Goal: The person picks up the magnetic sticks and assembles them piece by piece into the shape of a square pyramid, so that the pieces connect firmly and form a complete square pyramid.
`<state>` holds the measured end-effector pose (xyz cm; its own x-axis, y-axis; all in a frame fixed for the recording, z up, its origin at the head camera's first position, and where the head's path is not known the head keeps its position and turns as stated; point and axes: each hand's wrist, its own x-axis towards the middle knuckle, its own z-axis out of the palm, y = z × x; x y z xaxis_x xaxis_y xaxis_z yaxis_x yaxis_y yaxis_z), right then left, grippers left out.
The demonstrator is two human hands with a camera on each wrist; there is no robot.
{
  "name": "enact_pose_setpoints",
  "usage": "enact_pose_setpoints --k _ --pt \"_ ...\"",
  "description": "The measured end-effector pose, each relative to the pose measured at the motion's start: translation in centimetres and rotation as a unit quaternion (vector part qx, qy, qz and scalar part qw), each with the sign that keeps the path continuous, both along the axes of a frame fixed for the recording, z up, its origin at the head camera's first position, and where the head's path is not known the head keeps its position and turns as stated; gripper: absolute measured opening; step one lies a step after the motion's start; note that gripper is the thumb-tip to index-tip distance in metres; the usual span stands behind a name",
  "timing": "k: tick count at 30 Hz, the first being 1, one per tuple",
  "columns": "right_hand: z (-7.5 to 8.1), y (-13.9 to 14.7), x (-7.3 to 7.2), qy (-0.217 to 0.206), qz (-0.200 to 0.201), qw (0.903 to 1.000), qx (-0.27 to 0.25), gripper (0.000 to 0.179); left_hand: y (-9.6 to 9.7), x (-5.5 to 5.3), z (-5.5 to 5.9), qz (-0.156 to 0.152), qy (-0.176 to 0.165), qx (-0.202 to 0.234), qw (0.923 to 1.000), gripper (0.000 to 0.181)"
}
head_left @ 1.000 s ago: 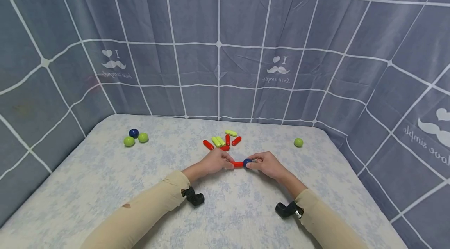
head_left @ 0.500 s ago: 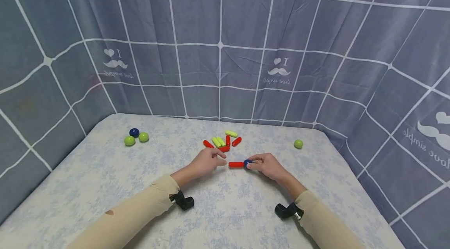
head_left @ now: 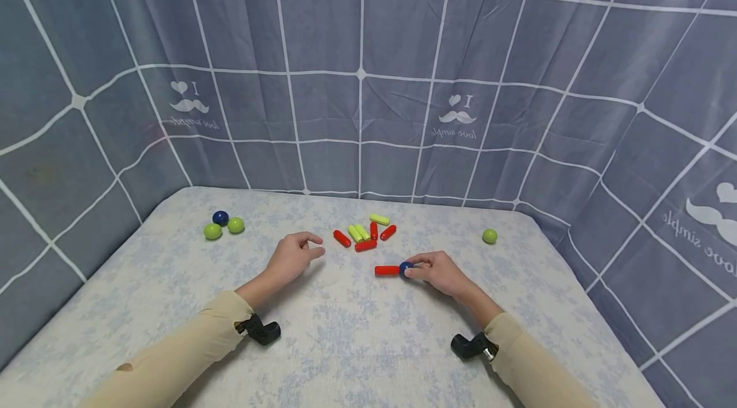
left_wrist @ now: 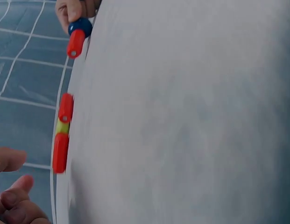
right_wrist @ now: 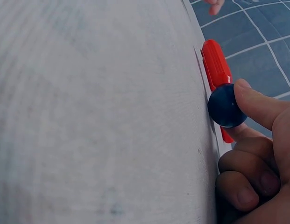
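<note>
Within right hand [head_left: 442, 272], blue ball [right_wrist: 223, 106]

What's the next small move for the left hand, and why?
Probably move the left hand to the nearest green ball: that hand is empty, while the right hand pinches a blue ball with a red stick touching it, the stick's other end bare.

Centre ball [head_left: 405, 268]: dark blue. Centre rod [head_left: 386, 270]: red.
Head view, just above the frame's middle rod: four red rods [head_left: 365, 245], three yellow-green rods [head_left: 379, 219]. Left of frame: one dark blue ball [head_left: 221, 219], two bright green balls [head_left: 213, 231]. Right of frame: one bright green ball [head_left: 489, 236]. Tablecloth [head_left: 345, 344], lower frame: white, patterned in pale blue. Curtain [head_left: 322, 24], upper frame: grey-blue, white grid, with white heart, moustache and lettering prints [head_left: 457, 117]. Sleeves [head_left: 178, 344], lower corners: beige. Wrist devices [head_left: 263, 332]: black.
</note>
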<state>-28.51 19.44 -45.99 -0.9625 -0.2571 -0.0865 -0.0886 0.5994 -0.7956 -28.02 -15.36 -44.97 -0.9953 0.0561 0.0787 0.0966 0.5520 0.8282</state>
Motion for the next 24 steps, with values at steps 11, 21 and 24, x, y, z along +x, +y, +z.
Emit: enact_pose_setpoints --k 11,21,24 --pt "0.0 -0.1 -0.1 -0.001 -0.002 0.9999 0.011 0.039 -5.1 -1.5 0.4 0.165 0.017 0.047 0.9851 0.033" --pt "0.1 -0.1 -0.1 0.003 0.000 1.0000 0.005 0.040 -8.8 -2.9 0.1 0.249 0.028 0.032 0.9675 0.041" --pt "0.1 -0.1 0.0 0.004 -0.001 0.9999 0.010 0.040 -9.5 -3.2 0.0 0.253 0.024 0.028 0.9667 0.044"
